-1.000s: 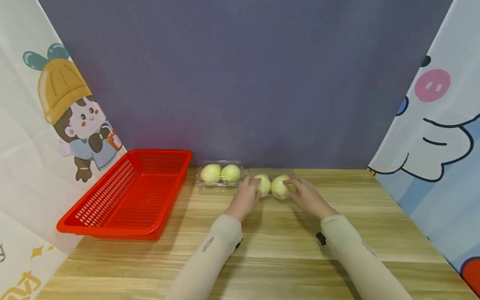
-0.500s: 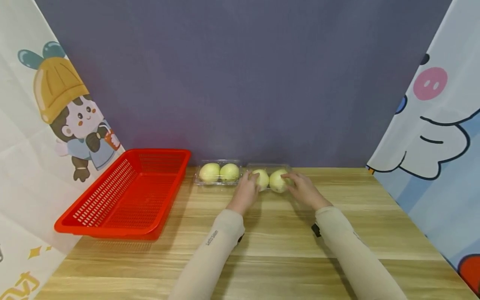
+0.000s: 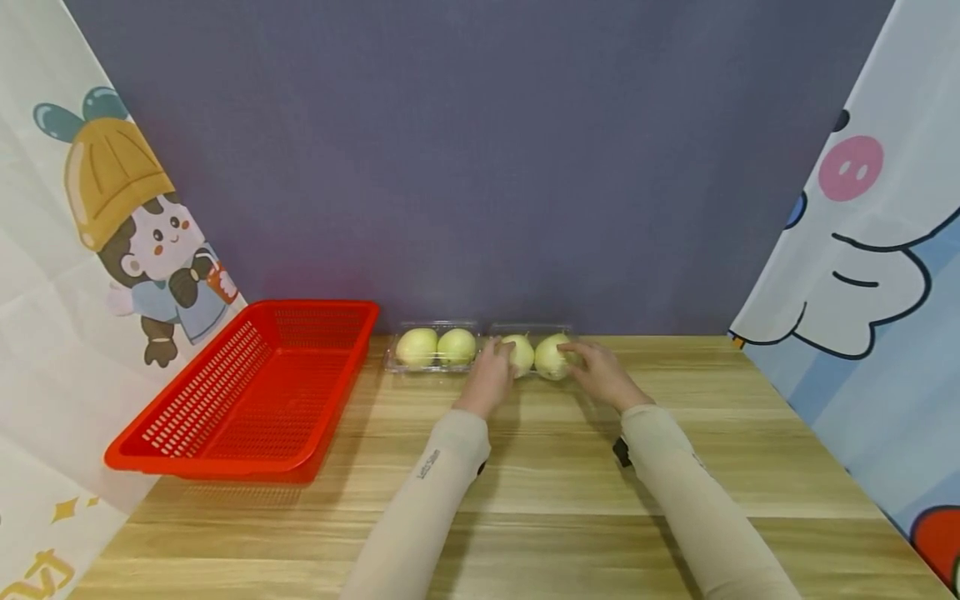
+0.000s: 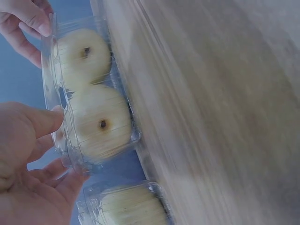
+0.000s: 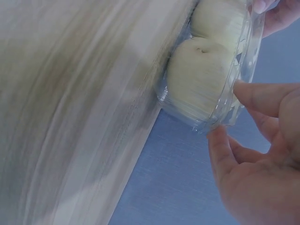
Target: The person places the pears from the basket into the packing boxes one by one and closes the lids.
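A clear plastic fruit box [image 3: 531, 328] with two pale yellow-green pears [image 3: 551, 358] sits near the back wall. My left hand [image 3: 487, 382] holds its left end. At the right end, my right hand [image 3: 604, 380] grips it. In the left wrist view, thumb and fingers of the left hand [image 4: 35, 164] pinch the rim at the corner. The right wrist view shows the right hand [image 5: 262, 145] with its thumb on the side of the box and other fingertips at its corner. The lid appears to be down; its catches cannot be made out.
Just left of the held box stands a second clear box [image 3: 433, 368], also with two pears [image 3: 417, 347]. Farther left is a red plastic basket [image 3: 315, 417] with slotted sides. A dark grey wall [image 3: 480, 167] closes off the wooden table [image 3: 555, 533] behind.
Both hands have moved the box slightly back toward the wall and a little left, nearly into line with the second box. The grip looks the same.
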### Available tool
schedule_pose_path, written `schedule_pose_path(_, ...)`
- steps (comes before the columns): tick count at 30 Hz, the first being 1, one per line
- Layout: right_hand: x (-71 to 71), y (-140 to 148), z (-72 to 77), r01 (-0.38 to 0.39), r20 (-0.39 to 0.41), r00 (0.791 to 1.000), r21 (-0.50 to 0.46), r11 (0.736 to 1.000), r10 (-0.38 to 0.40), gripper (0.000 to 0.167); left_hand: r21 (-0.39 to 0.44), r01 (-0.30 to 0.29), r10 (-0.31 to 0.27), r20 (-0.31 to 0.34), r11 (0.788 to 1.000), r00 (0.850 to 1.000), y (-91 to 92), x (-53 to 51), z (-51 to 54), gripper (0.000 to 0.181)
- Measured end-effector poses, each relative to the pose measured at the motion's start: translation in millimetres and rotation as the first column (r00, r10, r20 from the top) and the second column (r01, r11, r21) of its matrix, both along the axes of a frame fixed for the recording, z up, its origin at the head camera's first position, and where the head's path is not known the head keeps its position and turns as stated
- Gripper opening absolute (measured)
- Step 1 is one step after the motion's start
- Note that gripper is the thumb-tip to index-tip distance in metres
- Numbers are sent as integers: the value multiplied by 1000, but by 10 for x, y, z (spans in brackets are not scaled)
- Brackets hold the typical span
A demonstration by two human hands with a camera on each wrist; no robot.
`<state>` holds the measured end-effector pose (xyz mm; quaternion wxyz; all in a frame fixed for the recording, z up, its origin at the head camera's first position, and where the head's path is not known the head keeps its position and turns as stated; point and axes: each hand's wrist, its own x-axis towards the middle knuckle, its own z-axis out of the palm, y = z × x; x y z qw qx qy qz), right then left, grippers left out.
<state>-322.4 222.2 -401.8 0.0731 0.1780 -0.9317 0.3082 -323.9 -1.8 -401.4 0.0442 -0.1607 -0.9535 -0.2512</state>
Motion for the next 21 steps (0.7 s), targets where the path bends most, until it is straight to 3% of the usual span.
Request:
schedule_pose_path(11,-49,-20,14,15,49,999,4,1000,-15,41,11,-16,15,19,1000,1000,0,-52,-8,50)
schedule_pose_path(21,-39,-14,16,34,74,997,2,999,-34,42,-26,-16,15,-15,1000,1000,10,-56,-18,49)
